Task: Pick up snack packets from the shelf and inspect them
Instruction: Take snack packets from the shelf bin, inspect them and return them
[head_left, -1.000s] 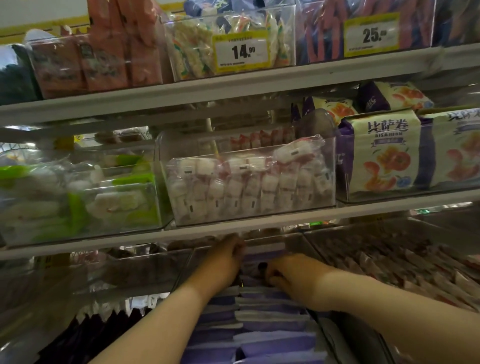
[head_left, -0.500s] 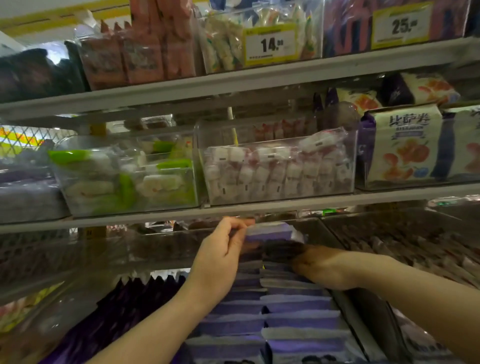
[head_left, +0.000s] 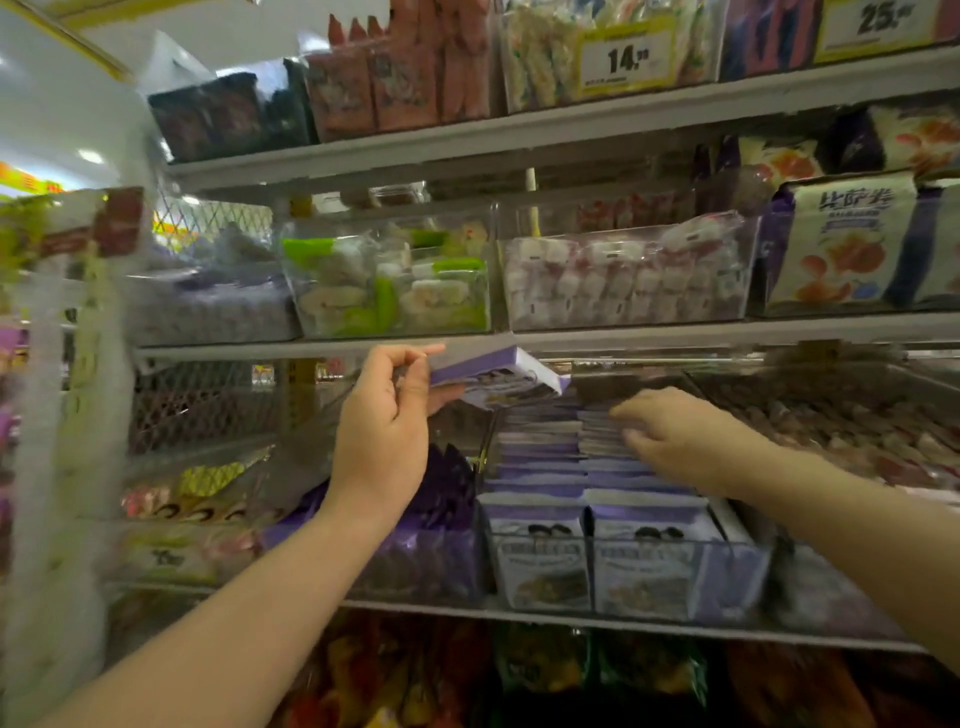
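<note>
Snack packets (head_left: 540, 551) in purple and white, filed upright in two rows on a tall shop shelf (head_left: 571, 130) filling the whole view! Up on the middle board, side by side: a clear tub of green-wrapped sweets (head_left: 389, 291), a clear tub of pink-and-white sweets (head_left: 623, 280), then big cream-and-purple bags (head_left: 841, 244) at the right. One level down, holding those two purple rows, a clear bin (head_left: 727, 577). Both bare arms in from below. Left hand (head_left: 384, 415) up at the bin's far left corner, thumb on top and fingers (head_left: 415, 384) underneath, pinching one end of a lifted packet (head_left: 498, 371). Clear of the rows, that one, tipped nearly flat, just under the edge of the middle board. Right hand (head_left: 680, 441) palm down over the right-hand row, fingers bent onto the packet tops. Cannot tell whether gripping one or only touching. Smallest of all, up top: a yellow price tag (head_left: 626, 60) reading 14.
</note>
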